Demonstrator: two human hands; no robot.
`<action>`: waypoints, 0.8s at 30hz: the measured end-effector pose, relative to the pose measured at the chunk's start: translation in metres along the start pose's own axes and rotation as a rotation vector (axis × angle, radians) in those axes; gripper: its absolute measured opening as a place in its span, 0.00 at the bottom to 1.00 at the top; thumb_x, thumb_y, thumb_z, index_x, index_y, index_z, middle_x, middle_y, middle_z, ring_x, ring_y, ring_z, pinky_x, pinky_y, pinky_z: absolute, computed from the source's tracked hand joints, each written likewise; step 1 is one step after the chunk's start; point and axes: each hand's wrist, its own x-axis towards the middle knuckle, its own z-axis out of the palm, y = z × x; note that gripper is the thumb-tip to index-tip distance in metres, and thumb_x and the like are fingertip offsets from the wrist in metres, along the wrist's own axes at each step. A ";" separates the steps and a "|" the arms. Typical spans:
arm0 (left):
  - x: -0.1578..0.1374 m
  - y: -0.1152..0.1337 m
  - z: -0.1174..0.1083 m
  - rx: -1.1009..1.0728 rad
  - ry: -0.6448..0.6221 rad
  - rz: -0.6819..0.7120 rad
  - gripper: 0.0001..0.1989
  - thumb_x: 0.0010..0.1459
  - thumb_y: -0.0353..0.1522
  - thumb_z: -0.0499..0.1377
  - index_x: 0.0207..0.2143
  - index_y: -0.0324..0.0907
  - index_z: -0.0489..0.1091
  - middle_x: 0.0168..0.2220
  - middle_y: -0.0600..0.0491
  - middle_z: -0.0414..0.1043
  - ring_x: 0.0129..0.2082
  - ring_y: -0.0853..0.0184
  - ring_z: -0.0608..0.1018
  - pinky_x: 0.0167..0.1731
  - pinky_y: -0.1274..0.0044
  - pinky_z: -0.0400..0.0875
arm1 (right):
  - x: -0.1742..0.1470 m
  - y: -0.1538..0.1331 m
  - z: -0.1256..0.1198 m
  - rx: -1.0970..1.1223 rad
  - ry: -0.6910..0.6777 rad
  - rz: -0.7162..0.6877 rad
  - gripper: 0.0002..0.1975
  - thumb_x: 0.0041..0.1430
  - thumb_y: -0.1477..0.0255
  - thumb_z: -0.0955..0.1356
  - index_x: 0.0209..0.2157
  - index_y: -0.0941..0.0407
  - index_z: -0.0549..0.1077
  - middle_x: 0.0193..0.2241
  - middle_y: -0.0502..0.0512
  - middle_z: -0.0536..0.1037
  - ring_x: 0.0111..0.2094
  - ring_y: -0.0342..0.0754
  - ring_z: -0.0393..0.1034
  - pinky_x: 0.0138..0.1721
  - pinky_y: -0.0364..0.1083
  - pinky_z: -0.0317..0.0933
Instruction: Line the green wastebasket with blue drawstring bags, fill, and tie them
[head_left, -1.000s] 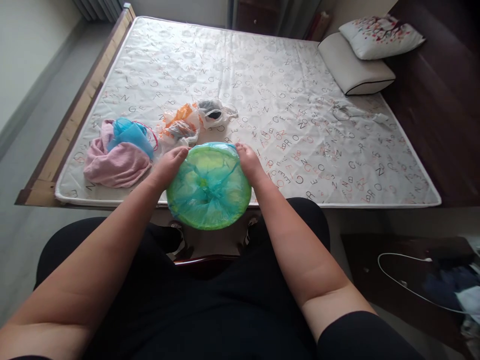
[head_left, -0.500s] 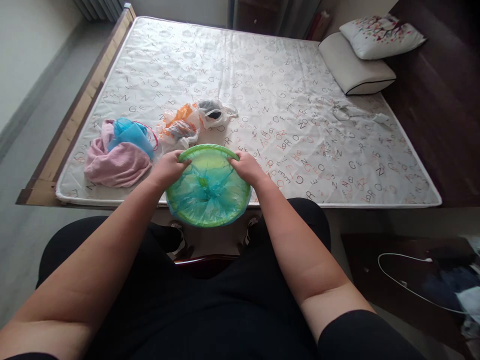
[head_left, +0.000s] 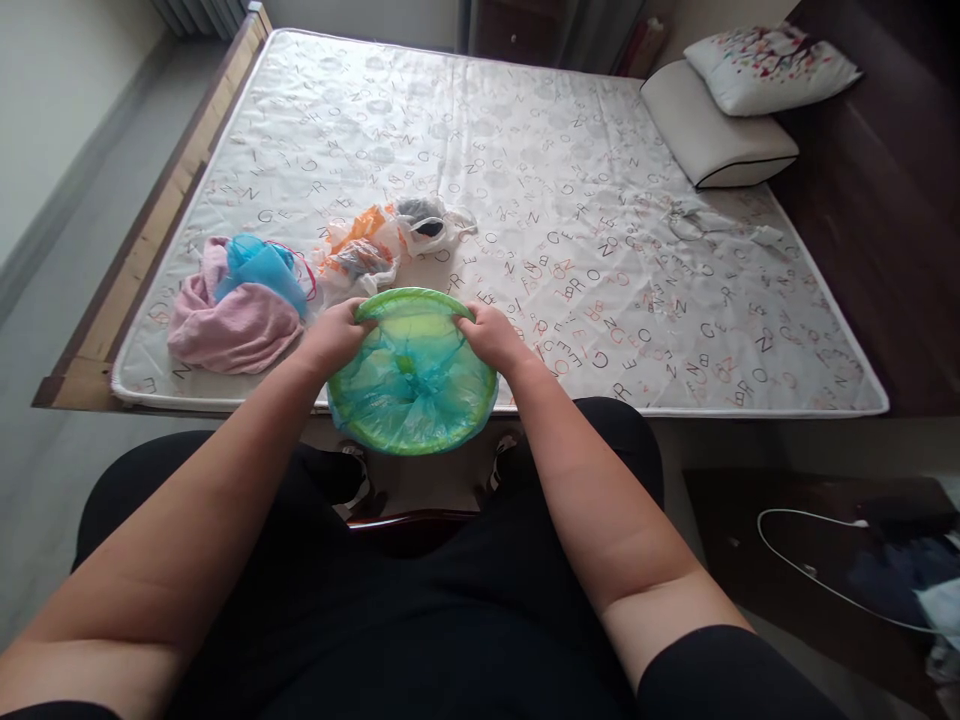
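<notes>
Left hand (head_left: pixel 336 334) and right hand (head_left: pixel 491 338) have curled over the green rim (head_left: pixel 412 298).

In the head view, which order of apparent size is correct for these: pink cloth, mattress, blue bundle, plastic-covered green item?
Largest to smallest:
mattress
plastic-covered green item
pink cloth
blue bundle
The green item looks nearer the camera, so its real size against the cloth is unsure.

Far green rim (head_left: pixel 414 295) now barer, thumbs (head_left: pixel 370 323) of left hand (head_left: pixel 335 335) and right hand (head_left: pixel 490 335) over it.
</notes>
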 end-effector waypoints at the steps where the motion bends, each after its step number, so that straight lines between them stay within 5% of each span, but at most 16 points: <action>1: 0.000 0.000 0.000 0.001 -0.005 -0.007 0.18 0.65 0.35 0.63 0.56 0.43 0.80 0.48 0.44 0.84 0.48 0.50 0.83 0.55 0.64 0.77 | 0.000 0.000 -0.001 0.009 -0.007 0.003 0.11 0.70 0.64 0.66 0.39 0.54 0.77 0.40 0.57 0.84 0.42 0.54 0.75 0.47 0.51 0.68; 4: -0.008 0.008 0.001 0.038 0.057 0.026 0.22 0.65 0.33 0.64 0.61 0.44 0.78 0.56 0.41 0.82 0.58 0.44 0.81 0.64 0.57 0.72 | -0.001 0.001 -0.003 0.040 -0.025 0.020 0.11 0.70 0.63 0.66 0.40 0.54 0.78 0.39 0.57 0.84 0.41 0.54 0.75 0.47 0.51 0.68; 7: -0.033 0.030 0.004 0.124 0.237 0.174 0.34 0.57 0.25 0.67 0.67 0.46 0.75 0.72 0.40 0.70 0.76 0.37 0.63 0.77 0.48 0.51 | -0.001 0.001 -0.003 0.056 -0.026 0.005 0.13 0.72 0.62 0.66 0.42 0.54 0.79 0.41 0.58 0.84 0.42 0.55 0.76 0.48 0.52 0.69; 9: -0.056 0.049 0.011 0.163 0.279 0.329 0.33 0.55 0.21 0.64 0.62 0.49 0.78 0.73 0.45 0.68 0.80 0.40 0.55 0.79 0.48 0.42 | 0.000 0.000 -0.002 0.058 -0.043 -0.030 0.13 0.72 0.62 0.66 0.44 0.54 0.80 0.43 0.58 0.85 0.45 0.56 0.78 0.50 0.52 0.69; 12: -0.081 0.070 0.029 0.171 0.015 0.474 0.15 0.63 0.26 0.59 0.45 0.47 0.83 0.56 0.45 0.82 0.65 0.46 0.77 0.71 0.56 0.64 | 0.001 -0.002 -0.001 0.075 -0.082 -0.073 0.12 0.73 0.63 0.67 0.46 0.53 0.81 0.47 0.57 0.86 0.48 0.55 0.79 0.54 0.52 0.69; 14: -0.082 0.071 0.042 0.213 -0.209 0.363 0.13 0.66 0.29 0.57 0.39 0.46 0.83 0.45 0.44 0.83 0.49 0.49 0.83 0.58 0.60 0.74 | 0.000 -0.005 -0.002 0.099 -0.105 -0.085 0.12 0.73 0.63 0.68 0.47 0.53 0.82 0.48 0.56 0.87 0.50 0.55 0.79 0.56 0.51 0.70; 17: -0.055 0.056 0.049 0.246 -0.397 -0.004 0.08 0.60 0.29 0.63 0.35 0.44 0.83 0.35 0.44 0.83 0.40 0.50 0.84 0.48 0.62 0.76 | -0.005 -0.012 -0.003 0.132 -0.164 -0.083 0.13 0.72 0.62 0.69 0.48 0.53 0.83 0.50 0.55 0.87 0.51 0.55 0.79 0.55 0.50 0.71; 20: -0.021 0.037 0.042 0.250 -0.294 -0.117 0.10 0.62 0.30 0.61 0.39 0.42 0.83 0.39 0.41 0.84 0.45 0.47 0.85 0.53 0.61 0.75 | -0.010 -0.016 -0.002 0.131 -0.211 -0.066 0.14 0.72 0.62 0.69 0.50 0.53 0.84 0.51 0.55 0.88 0.52 0.55 0.80 0.55 0.51 0.71; 24: -0.012 0.025 0.043 0.297 -0.206 -0.060 0.13 0.64 0.32 0.60 0.47 0.40 0.82 0.50 0.36 0.83 0.55 0.41 0.83 0.58 0.56 0.74 | -0.007 -0.012 0.006 0.093 -0.181 -0.063 0.14 0.72 0.64 0.69 0.52 0.51 0.84 0.52 0.55 0.87 0.54 0.56 0.80 0.59 0.53 0.70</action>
